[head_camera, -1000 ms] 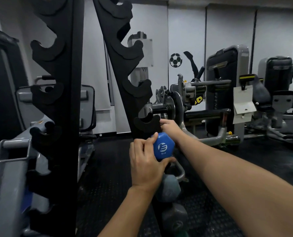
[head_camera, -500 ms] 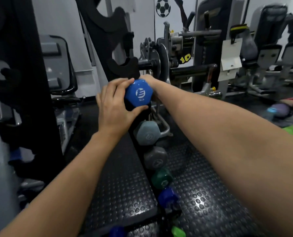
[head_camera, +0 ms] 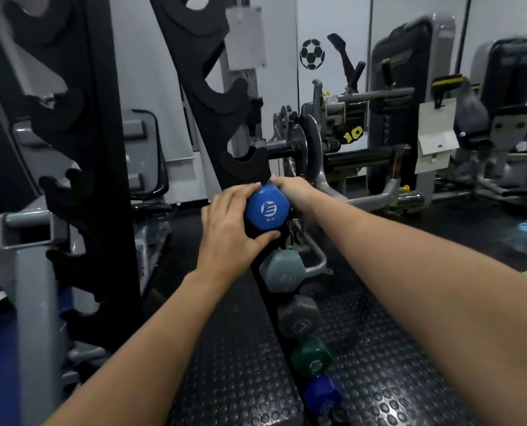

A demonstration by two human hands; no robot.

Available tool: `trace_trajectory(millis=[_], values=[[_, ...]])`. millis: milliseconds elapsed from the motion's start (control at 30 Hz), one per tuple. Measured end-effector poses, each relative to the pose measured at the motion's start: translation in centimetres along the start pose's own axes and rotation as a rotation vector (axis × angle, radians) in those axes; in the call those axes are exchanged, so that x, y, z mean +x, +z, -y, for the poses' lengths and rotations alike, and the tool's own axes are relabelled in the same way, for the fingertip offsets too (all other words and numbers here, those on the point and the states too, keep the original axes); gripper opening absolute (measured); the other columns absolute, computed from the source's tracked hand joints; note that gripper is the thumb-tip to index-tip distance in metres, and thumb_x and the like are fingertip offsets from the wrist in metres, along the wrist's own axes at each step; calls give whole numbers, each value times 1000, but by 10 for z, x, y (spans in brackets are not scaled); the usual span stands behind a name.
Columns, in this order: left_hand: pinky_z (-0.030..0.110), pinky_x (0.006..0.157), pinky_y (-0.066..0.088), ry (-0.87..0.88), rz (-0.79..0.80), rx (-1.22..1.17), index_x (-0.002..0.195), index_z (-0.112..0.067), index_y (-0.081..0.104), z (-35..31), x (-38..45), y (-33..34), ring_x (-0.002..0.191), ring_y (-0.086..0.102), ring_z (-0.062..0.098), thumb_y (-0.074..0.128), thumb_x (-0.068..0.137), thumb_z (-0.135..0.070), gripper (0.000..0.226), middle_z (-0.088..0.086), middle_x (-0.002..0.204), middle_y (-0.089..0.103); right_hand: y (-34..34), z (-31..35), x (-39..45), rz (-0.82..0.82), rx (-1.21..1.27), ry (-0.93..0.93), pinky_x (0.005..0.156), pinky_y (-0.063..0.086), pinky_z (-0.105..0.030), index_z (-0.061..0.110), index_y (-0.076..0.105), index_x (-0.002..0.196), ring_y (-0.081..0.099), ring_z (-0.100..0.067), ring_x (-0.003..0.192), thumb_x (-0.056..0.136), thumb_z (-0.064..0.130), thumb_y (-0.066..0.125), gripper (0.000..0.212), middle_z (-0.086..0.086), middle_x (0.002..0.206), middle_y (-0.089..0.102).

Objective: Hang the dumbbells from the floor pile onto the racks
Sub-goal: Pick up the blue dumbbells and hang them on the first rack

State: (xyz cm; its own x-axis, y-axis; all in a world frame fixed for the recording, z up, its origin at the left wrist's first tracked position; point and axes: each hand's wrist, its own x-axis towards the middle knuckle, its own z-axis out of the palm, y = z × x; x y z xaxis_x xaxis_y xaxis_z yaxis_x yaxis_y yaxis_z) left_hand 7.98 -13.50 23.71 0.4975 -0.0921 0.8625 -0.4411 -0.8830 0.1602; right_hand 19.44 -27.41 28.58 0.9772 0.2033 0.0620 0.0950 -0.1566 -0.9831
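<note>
The left hand (head_camera: 228, 238) curls its grip around the near hexagonal head of a blue rubber-coated dumbbell (head_camera: 266, 208), held at a hook of the black notched rack (head_camera: 222, 124). The right hand (head_camera: 293, 192) reaches behind it; whether it grips cannot be told. Below hang a light grey dumbbell (head_camera: 282, 270), a dark grey dumbbell (head_camera: 299, 316) and a green dumbbell (head_camera: 311, 356).

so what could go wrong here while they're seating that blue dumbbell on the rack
The blue dumbbell is gripped by the left hand and the right hand close against the rack, so fingers might get pinched. If it slips, it could knock the grey dumbbell hanging directly below.
</note>
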Motion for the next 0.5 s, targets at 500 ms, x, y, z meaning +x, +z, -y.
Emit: trace_trajectory(millis=[500], values=[[34, 75, 53, 83, 109, -150, 106, -14, 67, -53, -19, -7, 79, 59, 12, 69, 89, -41, 32, 0, 89, 64, -43, -23, -48, -91, -141, -90, 69, 47, -40, 8, 68, 109, 60, -25, 75, 80, 51, 66, 52, -11, 94, 68]])
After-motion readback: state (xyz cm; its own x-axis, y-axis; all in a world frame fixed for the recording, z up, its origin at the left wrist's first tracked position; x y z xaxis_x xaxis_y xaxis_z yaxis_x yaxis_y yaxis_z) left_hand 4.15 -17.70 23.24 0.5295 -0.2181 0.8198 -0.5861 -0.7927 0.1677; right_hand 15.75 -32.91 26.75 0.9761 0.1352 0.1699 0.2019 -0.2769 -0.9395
